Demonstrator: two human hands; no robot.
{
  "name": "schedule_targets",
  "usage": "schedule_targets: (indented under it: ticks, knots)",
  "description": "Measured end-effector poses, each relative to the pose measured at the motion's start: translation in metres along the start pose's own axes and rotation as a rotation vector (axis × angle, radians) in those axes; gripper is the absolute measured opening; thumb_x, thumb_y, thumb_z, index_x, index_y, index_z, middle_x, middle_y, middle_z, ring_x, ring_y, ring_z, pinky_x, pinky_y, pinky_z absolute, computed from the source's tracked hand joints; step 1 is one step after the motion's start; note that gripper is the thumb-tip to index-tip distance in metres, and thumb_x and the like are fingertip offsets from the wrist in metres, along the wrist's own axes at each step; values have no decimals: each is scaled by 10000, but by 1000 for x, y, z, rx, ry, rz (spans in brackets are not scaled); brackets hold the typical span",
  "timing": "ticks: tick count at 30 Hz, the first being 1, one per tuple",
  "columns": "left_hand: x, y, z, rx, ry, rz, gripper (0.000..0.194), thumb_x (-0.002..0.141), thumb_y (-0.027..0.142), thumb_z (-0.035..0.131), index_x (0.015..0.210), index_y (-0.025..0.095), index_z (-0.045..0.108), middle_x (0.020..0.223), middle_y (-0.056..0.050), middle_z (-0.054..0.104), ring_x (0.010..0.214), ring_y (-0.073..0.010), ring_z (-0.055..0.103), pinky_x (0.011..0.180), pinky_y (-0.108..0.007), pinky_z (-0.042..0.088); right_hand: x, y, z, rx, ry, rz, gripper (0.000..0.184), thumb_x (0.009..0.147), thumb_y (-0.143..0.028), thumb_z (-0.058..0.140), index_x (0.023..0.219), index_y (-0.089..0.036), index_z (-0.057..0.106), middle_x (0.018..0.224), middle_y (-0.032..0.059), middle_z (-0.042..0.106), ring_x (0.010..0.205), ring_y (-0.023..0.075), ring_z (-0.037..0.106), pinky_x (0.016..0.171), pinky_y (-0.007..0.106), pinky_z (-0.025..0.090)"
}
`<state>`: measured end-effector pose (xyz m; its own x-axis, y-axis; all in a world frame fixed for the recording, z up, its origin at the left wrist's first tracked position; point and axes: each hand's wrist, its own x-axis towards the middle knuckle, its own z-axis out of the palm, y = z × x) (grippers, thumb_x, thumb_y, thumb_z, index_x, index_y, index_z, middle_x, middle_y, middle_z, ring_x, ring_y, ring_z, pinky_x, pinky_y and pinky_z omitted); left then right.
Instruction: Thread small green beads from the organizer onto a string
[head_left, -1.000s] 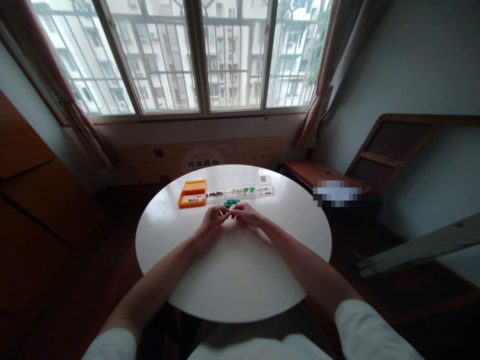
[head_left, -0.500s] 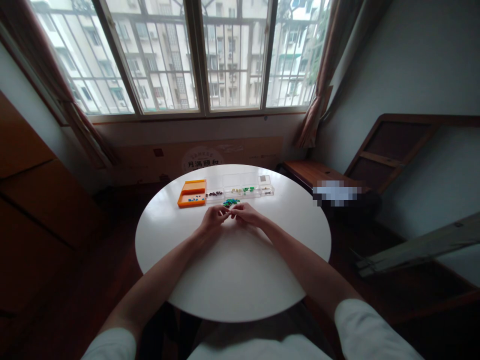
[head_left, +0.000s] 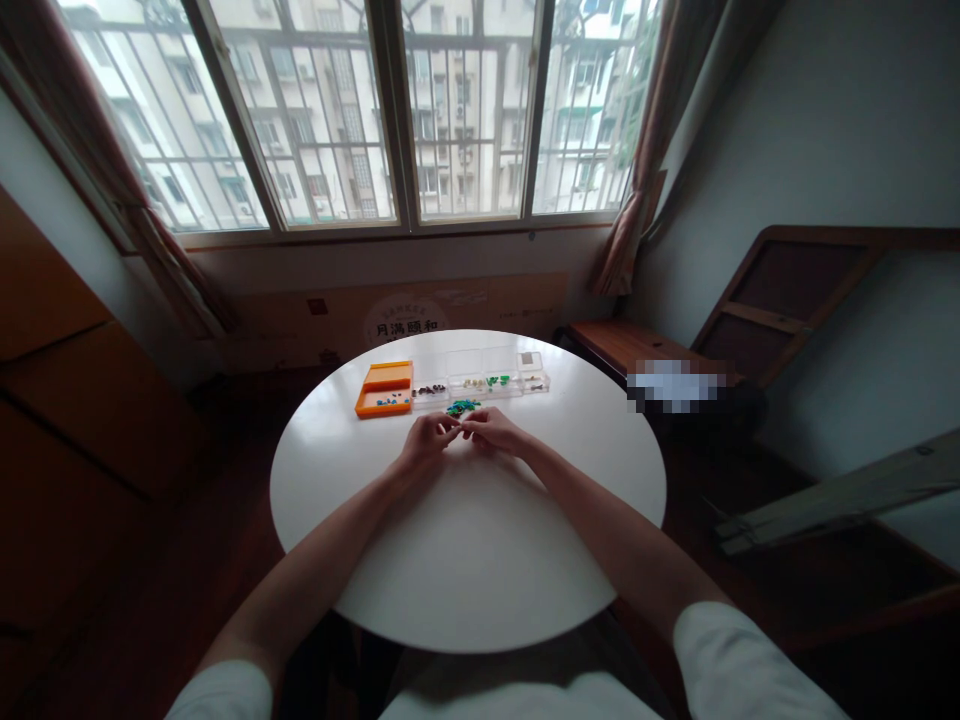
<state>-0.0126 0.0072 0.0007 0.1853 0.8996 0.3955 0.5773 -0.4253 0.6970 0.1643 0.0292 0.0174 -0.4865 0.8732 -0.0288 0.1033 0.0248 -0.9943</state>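
Note:
My left hand [head_left: 431, 434] and my right hand [head_left: 491, 430] meet fingertip to fingertip above the white round table [head_left: 480, 550]. Both are closed in a pinch; whatever lies between the fingers is too small or hidden to name. Just beyond them is a heap of small blue, green and dark pieces [head_left: 463, 407]. An open orange case [head_left: 384, 409] with a few small blue pieces stands past my left hand. Beside it runs a row of clear plastic boxes [head_left: 466, 392], their lids up, with dark, cream and green pieces inside.
Behind the table a large flat cardboard box [head_left: 517, 295] leans under the barred window [head_left: 405, 228]. A low wooden bench [head_left: 630, 342] stands to the right, with a blurred pale item on it. Orange-brown cabinets [head_left: 60, 400] line the left side.
Both hands stay pinched together in almost the same spot. The view has shifted very slightly; the pieces and boxes look unmoved.

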Motion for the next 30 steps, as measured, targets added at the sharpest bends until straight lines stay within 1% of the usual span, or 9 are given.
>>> schedule_targets:
  ticks: [9, 14, 22, 30]
  knots:
    - [1, -5, 1, 42, 15, -2, 288, 775, 429, 621, 831, 166, 725, 745, -38, 700, 546, -101, 585, 479, -182, 415, -1, -1, 1, 5, 4, -10, 205, 720, -311, 697, 712, -110, 657, 568, 2, 606, 403, 43, 429, 354, 162, 312]
    - [0, -6, 2, 41, 21, 1, 287, 772, 429, 624, 824, 164, 724, 734, -35, 698, 542, -99, 583, 470, -179, 407, -2, -2, 1, 1, 5, -6, 200, 722, -305, 696, 720, -109, 656, 571, 7, 605, 436, 58, 469, 366, 162, 331]
    - [1, -5, 2, 16, 4, 5, 263, 767, 396, 628, 829, 157, 720, 704, -27, 681, 546, -96, 570, 487, -181, 420, -5, -6, 2, -5, 18, 5, 204, 714, -297, 697, 656, -110, 640, 515, -3, 573, 398, 49, 445, 353, 162, 333]
    - [0, -4, 2, -5, 11, 15, 214, 754, 329, 626, 855, 166, 721, 682, -10, 664, 539, -84, 546, 488, -174, 412, -2, -2, 1, 3, 18, -5, 211, 720, -310, 696, 681, -108, 652, 517, -3, 572, 405, 45, 447, 352, 147, 325]
